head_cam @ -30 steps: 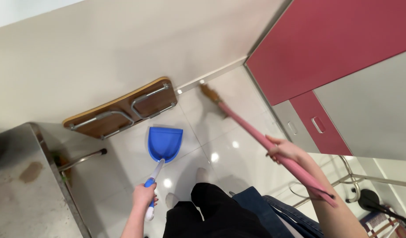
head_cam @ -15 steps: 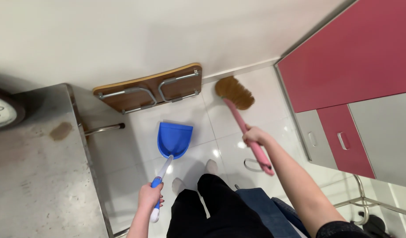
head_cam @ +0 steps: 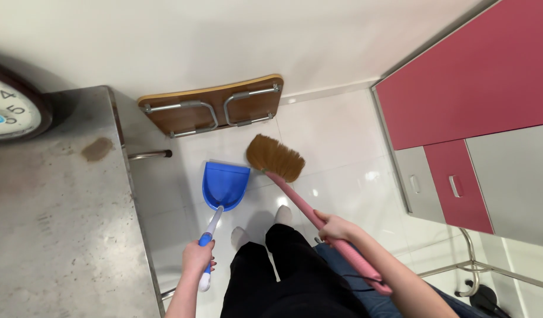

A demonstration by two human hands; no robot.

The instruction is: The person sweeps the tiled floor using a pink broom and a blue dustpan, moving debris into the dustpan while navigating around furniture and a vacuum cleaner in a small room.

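Broom [head_cam: 295,179] head has swung in from beside the folded board to just right of the dustpan [head_cam: 225,184] since half a second ago; dustpan is sitting about where it was, and the view is tilting a bit so a clock is now showing at left.

Bottom centre, black trousers and two white-socked feet are standing on the white tile floor [head_cam: 342,147]. Left hand [head_cam: 197,258], lower centre-left, is wrapping its grip fully closed round the white-and-blue dustpan handle. Right hand [head_cam: 333,227], lower centre-right, is keeping its grip closed round the pink broom shaft, which is running up-left to the tan bristles.

Blue dustpan is lying flat on the floor at frame centre, mouth pointing up the frame. Bristles are resting on the floor just beside its upper right corner; touching or not, cannot tell.

Steel desk [head_cam: 53,235] is filling the left side, with a brown stain on it. Clock [head_cam: 9,103] is sitting at far left edge. Folded wooden board with metal legs [head_cam: 215,106] is leaning against the wall, top centre. Red and grey cabinet [head_cam: 477,100] is filling the right.
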